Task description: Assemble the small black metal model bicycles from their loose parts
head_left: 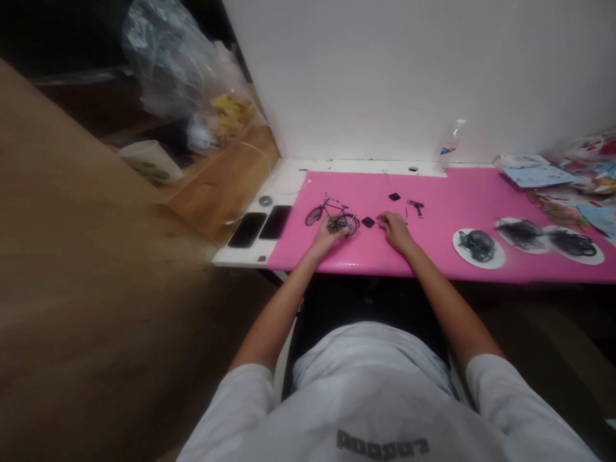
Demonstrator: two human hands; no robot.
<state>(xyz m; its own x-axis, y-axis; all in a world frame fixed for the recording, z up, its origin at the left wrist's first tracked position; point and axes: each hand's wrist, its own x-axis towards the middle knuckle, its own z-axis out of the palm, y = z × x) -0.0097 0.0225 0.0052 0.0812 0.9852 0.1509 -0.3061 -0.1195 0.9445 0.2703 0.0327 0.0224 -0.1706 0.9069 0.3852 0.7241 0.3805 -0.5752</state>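
A small dark model bicycle (332,215) is held by its rear end in my left hand (330,239), with the fingers around the lower frame and rear wheel. It stands roughly upright above the pink table cover. My right hand (395,231) hovers just to the right, its fingers loosely bent and apart, with nothing visible in them. Between the two hands lies a small black diamond-shaped piece (368,222). Farther back is a similar black piece (394,197). Beyond my right hand lie a black pistol-shaped part (416,207) and a thin dark rod (407,212).
On the right stand white plates (500,262) with tangled dark parts. Behind them are piled plastic packets (539,176). A clear bottle (451,141) stands by the white wall. At left lie two dark phones (248,230) and a small round metal object (265,201).
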